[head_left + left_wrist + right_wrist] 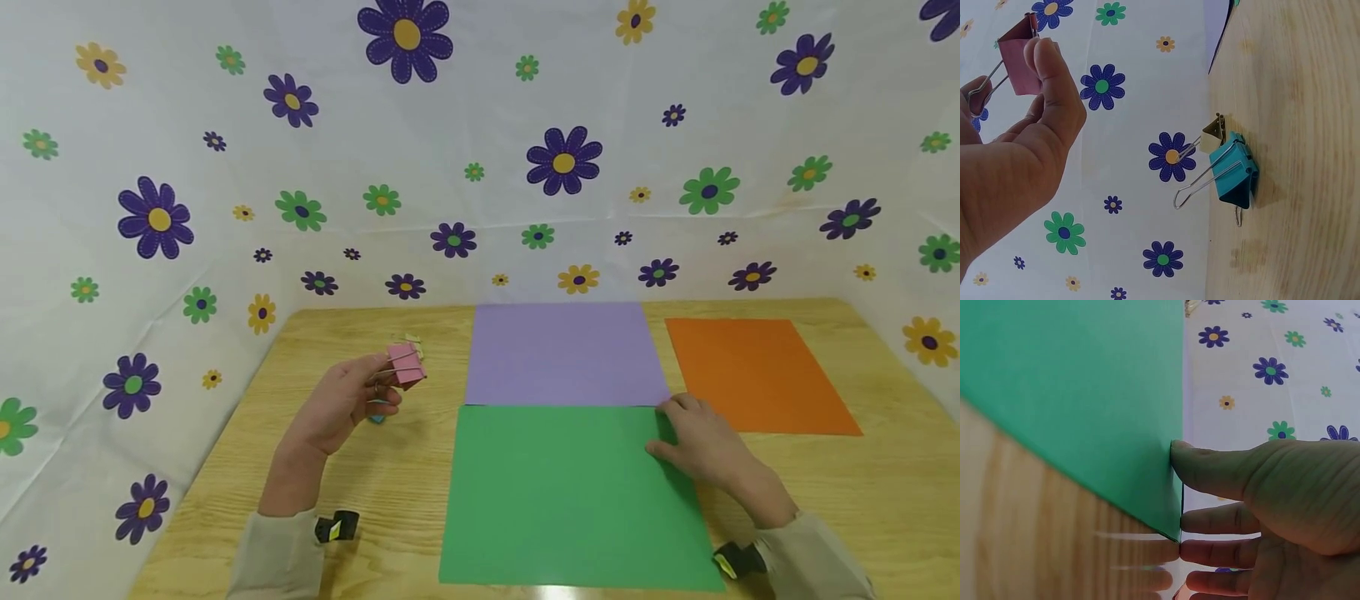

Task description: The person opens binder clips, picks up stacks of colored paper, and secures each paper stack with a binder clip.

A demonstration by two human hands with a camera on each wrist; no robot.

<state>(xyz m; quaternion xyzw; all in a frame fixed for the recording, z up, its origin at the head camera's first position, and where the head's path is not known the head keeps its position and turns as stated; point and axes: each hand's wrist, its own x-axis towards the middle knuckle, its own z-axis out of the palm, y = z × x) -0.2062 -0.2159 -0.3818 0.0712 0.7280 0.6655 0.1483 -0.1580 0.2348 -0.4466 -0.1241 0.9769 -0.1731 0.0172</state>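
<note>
While the left hand (352, 396) pinches a pink binder clip (406, 364) in its curled fingers, raised above the counter (390, 508), the right hand (705, 442) touches the far right corner of a green sheet (562, 500), its fingers extended and the thumb spread apart from them. Beyond the green sheet lies a purple sheet (562, 350); an orange sheet (761, 375) sits to the right. Noted on the counter near the left hand: a teal binder clip (1232, 172) and a smaller cream binder clip (1212, 139). Flower-printed cloth (465, 108) stands behind the counter.
</note>
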